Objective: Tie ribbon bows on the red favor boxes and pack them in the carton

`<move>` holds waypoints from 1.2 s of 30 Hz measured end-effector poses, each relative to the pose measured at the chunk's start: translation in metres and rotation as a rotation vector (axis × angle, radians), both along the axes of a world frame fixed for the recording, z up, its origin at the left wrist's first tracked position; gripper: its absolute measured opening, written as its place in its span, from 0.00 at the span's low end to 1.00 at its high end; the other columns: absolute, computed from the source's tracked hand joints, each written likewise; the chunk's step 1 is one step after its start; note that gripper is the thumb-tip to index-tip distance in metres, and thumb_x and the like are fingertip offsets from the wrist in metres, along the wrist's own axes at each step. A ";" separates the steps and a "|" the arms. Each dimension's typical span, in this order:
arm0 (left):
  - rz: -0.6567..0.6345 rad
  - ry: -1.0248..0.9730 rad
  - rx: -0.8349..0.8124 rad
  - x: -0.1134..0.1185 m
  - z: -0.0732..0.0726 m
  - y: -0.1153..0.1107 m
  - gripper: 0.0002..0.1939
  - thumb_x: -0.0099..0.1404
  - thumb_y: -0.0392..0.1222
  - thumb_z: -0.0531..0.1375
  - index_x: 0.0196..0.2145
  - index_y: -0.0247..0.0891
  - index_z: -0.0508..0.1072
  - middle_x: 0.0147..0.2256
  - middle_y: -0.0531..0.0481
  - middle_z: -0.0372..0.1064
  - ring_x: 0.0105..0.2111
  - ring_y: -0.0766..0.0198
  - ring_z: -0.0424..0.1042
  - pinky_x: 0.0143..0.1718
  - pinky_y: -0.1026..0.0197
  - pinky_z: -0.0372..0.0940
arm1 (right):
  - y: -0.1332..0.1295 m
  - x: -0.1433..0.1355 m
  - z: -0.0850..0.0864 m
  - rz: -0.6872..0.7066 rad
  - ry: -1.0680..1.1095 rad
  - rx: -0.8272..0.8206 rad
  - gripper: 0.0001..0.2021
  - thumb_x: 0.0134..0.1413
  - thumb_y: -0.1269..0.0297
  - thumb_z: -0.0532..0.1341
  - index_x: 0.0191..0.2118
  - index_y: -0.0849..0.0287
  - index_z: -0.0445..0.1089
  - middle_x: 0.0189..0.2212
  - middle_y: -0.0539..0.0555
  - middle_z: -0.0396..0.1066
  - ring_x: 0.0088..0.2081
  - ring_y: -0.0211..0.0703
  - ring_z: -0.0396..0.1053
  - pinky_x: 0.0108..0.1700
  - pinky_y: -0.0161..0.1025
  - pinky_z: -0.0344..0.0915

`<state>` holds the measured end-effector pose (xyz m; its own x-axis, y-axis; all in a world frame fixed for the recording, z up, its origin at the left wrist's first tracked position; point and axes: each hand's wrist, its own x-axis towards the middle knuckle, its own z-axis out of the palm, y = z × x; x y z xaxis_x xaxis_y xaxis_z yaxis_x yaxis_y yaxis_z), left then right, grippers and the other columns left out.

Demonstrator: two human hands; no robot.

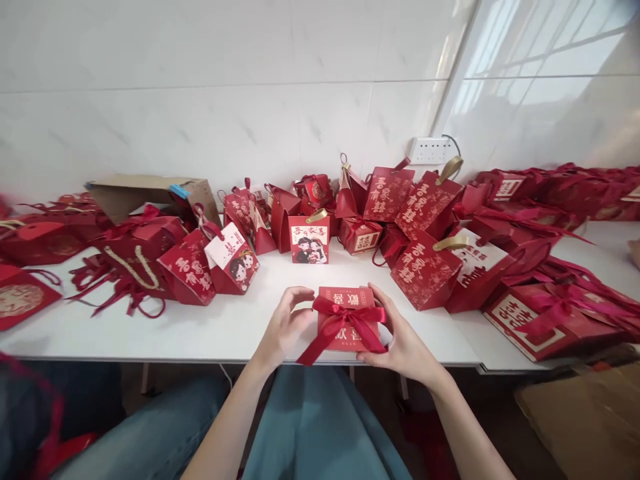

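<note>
A small red gift box (345, 337) with gold lettering and a dark red ribbon bow (349, 315) is at the front edge of the table. My right hand (400, 337) grips its right side, with fingers at the back corner and thumb at the front. At the left side of the box, my left hand (290, 323) is curved with thumb and fingers apart; a gap shows between it and the box. Behind the box stands a small upright box with a printed couple (309, 243) and a gold loop on top.
Red gift boxes (427, 270) crowd the white table (280, 277) on both sides and along the wall. An open cardboard box (150, 190) lies at the back left. A socket strip (434, 151) is on the wall. Another person's jeans-clad leg (150, 427) shows at lower left; a carton (585, 413) at lower right.
</note>
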<state>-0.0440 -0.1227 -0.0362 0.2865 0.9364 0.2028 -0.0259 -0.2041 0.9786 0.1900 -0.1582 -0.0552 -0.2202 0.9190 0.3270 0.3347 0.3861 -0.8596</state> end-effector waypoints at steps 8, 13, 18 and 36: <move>-0.284 0.348 0.072 -0.014 -0.007 -0.015 0.61 0.48 0.44 0.69 0.66 0.44 0.32 0.65 0.37 0.45 0.63 0.48 0.53 0.61 0.45 0.54 | 0.001 -0.007 -0.001 0.011 0.052 0.012 0.52 0.39 0.54 0.71 0.67 0.51 0.42 0.65 0.63 0.50 0.63 0.57 0.54 0.62 0.55 0.54; -0.185 0.337 0.112 -0.009 -0.002 -0.018 0.53 0.49 0.45 0.69 0.65 0.46 0.43 0.64 0.38 0.50 0.61 0.47 0.56 0.59 0.46 0.58 | -0.005 -0.009 0.007 0.042 0.118 0.003 0.56 0.37 0.44 0.70 0.68 0.52 0.40 0.64 0.66 0.52 0.62 0.61 0.57 0.60 0.56 0.58; 0.150 0.314 0.233 -0.014 -0.013 -0.012 0.48 0.46 0.44 0.70 0.60 0.42 0.51 0.59 0.38 0.57 0.59 0.48 0.60 0.59 0.48 0.58 | -0.001 -0.006 0.001 0.024 0.078 0.030 0.56 0.37 0.43 0.69 0.68 0.43 0.37 0.68 0.60 0.43 0.66 0.60 0.46 0.61 0.58 0.56; 0.457 1.133 0.095 -0.020 -0.012 -0.043 0.18 0.60 0.50 0.55 0.43 0.36 0.70 0.43 0.39 0.68 0.46 0.47 0.68 0.48 0.47 0.61 | 0.014 -0.014 -0.046 -0.304 -0.309 0.193 0.10 0.59 0.61 0.54 0.37 0.56 0.71 0.42 0.60 0.72 0.49 0.53 0.71 0.48 0.50 0.71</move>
